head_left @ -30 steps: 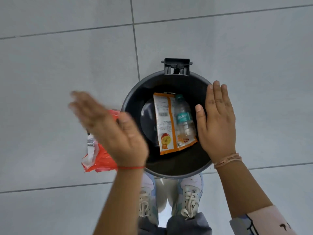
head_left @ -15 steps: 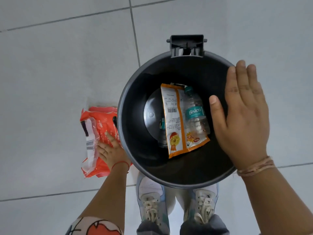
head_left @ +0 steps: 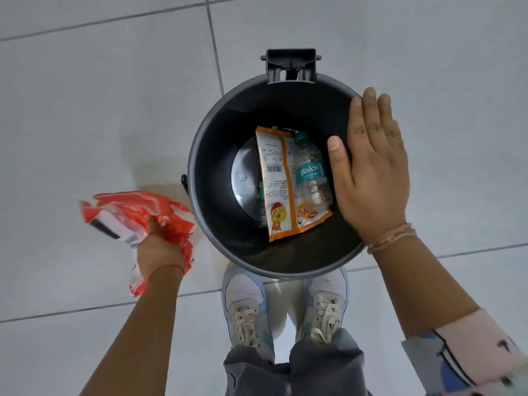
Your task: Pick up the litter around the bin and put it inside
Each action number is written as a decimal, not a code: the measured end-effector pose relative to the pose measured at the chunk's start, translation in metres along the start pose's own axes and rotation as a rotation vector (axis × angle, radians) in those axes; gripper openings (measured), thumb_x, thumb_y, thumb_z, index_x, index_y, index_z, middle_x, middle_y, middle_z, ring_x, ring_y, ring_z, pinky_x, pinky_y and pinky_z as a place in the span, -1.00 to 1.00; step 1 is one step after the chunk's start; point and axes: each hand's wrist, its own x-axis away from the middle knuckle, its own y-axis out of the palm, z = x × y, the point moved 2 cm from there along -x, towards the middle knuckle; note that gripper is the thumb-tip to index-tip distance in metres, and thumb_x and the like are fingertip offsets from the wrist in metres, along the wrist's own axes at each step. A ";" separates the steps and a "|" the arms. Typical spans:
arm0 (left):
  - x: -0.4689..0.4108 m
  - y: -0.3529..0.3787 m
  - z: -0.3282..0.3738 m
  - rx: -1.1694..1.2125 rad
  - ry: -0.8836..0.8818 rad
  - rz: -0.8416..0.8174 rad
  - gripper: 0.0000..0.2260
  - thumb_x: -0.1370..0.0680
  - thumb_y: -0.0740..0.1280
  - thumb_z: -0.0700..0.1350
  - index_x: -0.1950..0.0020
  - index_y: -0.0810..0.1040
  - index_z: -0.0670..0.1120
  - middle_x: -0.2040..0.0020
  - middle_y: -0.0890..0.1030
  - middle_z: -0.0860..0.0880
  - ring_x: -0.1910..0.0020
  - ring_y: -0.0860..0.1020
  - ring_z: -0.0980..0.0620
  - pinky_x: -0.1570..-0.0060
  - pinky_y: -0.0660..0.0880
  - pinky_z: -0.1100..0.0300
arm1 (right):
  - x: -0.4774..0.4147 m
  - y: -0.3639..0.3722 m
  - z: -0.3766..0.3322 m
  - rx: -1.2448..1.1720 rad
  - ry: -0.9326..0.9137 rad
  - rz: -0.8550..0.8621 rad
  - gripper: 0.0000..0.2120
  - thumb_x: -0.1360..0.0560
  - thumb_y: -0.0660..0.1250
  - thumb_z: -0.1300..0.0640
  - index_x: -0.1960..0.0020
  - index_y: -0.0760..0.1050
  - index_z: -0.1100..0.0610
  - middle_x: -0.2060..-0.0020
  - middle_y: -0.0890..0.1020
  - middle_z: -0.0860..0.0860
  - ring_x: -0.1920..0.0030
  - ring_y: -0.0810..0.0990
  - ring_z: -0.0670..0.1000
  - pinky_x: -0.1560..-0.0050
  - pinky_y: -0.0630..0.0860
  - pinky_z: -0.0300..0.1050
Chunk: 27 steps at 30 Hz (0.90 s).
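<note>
While the left hand [head_left: 158,250] clenches a crumpled red wrapper [head_left: 137,212], the packet hangs clear of the tiled floor [head_left: 85,110], just left of the bin [head_left: 211,155] and outside its rim. To the right of that hand, inside the dark bin, lie an orange snack packet [head_left: 278,181] and a clear Bisleri bottle [head_left: 310,172], side by side and touching, the packet partly over the bottle. Right hand [head_left: 371,172] flat and released, fingers together, grasping nothing, over the bin's right rim; contact unclear. Below the bin, two pale sneakers [head_left: 245,307].
</note>
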 end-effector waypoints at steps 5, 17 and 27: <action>0.098 -0.075 0.030 -0.219 0.463 0.393 -0.95 -0.44 0.32 -0.21 0.21 0.50 -0.18 0.49 0.56 -0.18 0.53 0.51 -0.18 0.43 0.36 0.22 | 0.001 -0.016 -0.003 -0.224 0.033 -0.126 -0.46 -0.56 -0.10 -0.01 -0.47 0.05 0.20 -0.51 0.10 0.13 -0.52 -0.01 0.06 -0.50 -0.11 -0.10; 0.116 0.092 0.138 -0.546 0.422 -0.315 -0.58 -0.60 0.11 -0.11 -0.43 0.17 -0.22 -0.39 0.35 -0.23 -0.35 0.35 -0.19 -0.28 0.34 0.01 | -0.001 -0.027 0.004 -0.410 0.006 -0.224 -0.47 -0.57 -0.09 0.00 -0.48 0.02 0.20 -0.52 0.06 0.12 -0.52 -0.06 0.04 -0.51 -0.13 -0.09; 0.120 0.066 0.126 -0.459 0.682 -0.331 -0.59 -0.56 0.13 -0.13 -0.37 0.28 -0.26 -0.39 0.32 -0.27 -0.35 0.30 -0.22 -0.33 0.27 -0.01 | 0.013 -0.007 -0.002 0.082 -0.151 -0.171 -0.46 -0.60 0.05 0.05 -0.49 -0.04 0.23 -0.52 0.04 0.17 -0.52 -0.05 0.14 -0.50 -0.12 -0.01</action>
